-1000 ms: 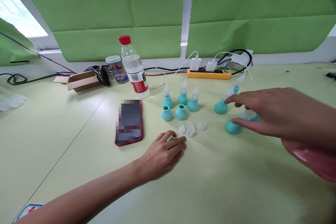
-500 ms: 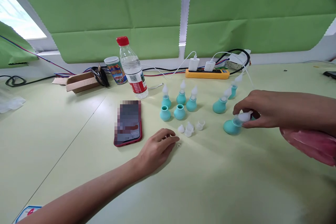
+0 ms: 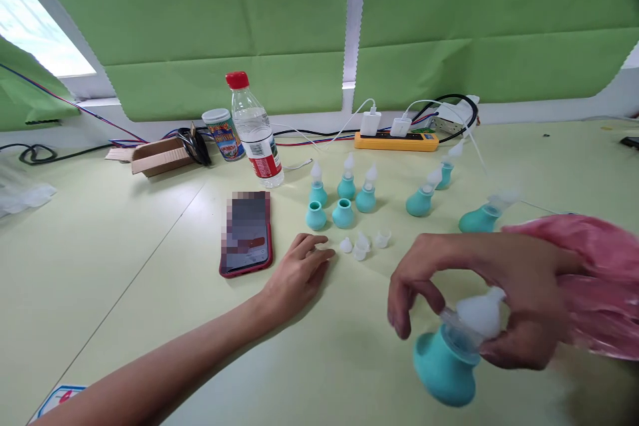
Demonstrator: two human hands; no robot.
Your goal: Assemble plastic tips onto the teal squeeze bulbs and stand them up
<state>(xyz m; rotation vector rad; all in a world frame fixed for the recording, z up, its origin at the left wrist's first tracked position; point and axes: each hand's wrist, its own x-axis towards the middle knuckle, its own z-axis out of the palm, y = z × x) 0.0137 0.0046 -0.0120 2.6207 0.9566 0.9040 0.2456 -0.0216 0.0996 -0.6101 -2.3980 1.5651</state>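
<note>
My right hand (image 3: 479,293) grips a nasal aspirator (image 3: 446,366) by its clear collar and white tip, thumb on one side and fingers on the other. Its teal bulb hangs tilted near the front. My left hand (image 3: 299,273) rests on the table, fingers loosely bent and apart, with nothing visible in it. Beside its fingertips lie small white tips (image 3: 346,245) and clear collars (image 3: 383,239). Two teal bulbs (image 3: 343,213) without tips stand just beyond. Behind them are three assembled aspirators (image 3: 366,198). More assembled ones (image 3: 419,202) lean at the right, one (image 3: 478,218) partly behind my right hand.
A phone (image 3: 245,236) lies left of my left hand. Farther back stand a water bottle (image 3: 257,140) and a printed can (image 3: 223,136), near an open cardboard box (image 3: 162,158). An orange power strip (image 3: 397,141) with chargers and cables runs along the wall.
My right hand has brought the aspirator nearer to me, uncovering another one behind it. My left hand has shifted slightly away from me; the small ring by its fingertips no longer shows.
</note>
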